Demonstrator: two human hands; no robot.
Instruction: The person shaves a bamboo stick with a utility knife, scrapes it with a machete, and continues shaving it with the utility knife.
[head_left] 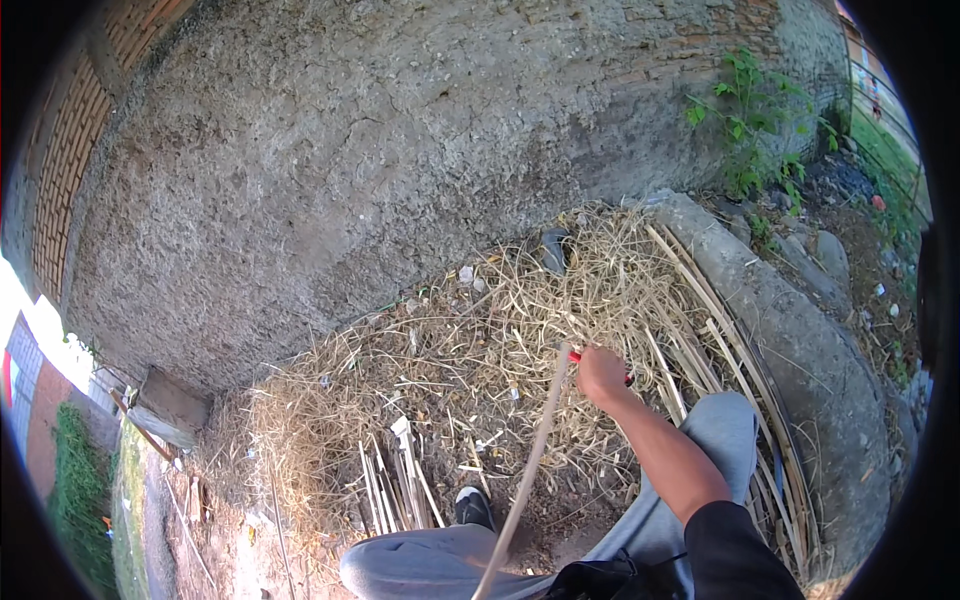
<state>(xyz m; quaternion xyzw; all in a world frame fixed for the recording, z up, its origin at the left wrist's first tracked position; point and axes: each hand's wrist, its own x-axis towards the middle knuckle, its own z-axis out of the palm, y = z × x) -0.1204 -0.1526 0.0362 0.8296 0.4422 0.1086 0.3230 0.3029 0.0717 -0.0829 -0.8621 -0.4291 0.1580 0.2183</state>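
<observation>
My right hand (602,376) is closed around a red-handled tool (575,357), and a dark end of it shows on the far side of my fist. The tool's kind cannot be made out. A long, pale wooden strip (535,455), like split bamboo, slants from the lower edge up to the tool's red end, its tip beside my fingers. Whether the strip touches the tool is unclear. My left hand does not show. Below my right hand, curly pale shavings (545,320) cover the ground.
A bundle of short split strips (398,480) lies near my shoe (474,507). Longer strips (735,345) lean along a concrete ledge (800,370) at the right. A rough grey wall (400,160) rises ahead, with a dark shoe-like object (555,250) at its foot and a green plant (745,120).
</observation>
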